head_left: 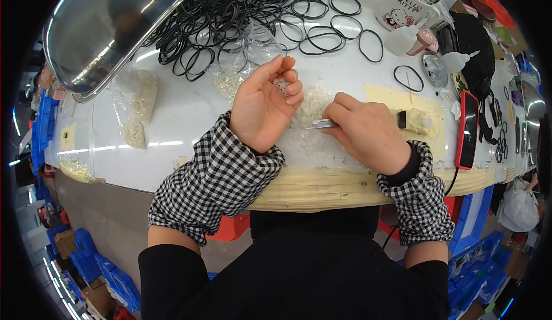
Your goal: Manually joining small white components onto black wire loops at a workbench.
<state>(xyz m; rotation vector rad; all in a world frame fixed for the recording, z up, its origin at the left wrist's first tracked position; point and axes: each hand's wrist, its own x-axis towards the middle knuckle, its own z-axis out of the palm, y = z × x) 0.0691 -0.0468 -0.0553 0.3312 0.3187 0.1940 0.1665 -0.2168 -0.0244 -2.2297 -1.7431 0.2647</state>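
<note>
My left hand point(265, 104) is turned palm up with its fingers curled in. Small pale pieces point(280, 84) show inside the curl. My right hand point(368, 127), back upward, pinches a slim silvery metal tool point(323, 123). Its tip points left, over a loose pile of small whitish translucent pieces point(313, 104) on the white table. Most of the tool is hidden in my fingers, so its exact kind cannot be made out. A clear bag with similar pieces point(227, 81) lies just beyond my left hand.
Many black rubber rings point(230, 9) heap at the back, beside a large shiny metal bowl point(115, 27). Another bag of pale pieces point(138, 110) lies left. Yellow tape point(422, 107), a red-cased phone point(468, 130) and a white cup point(402, 4) stand or lie right. Wood point(322, 188) edges the table.
</note>
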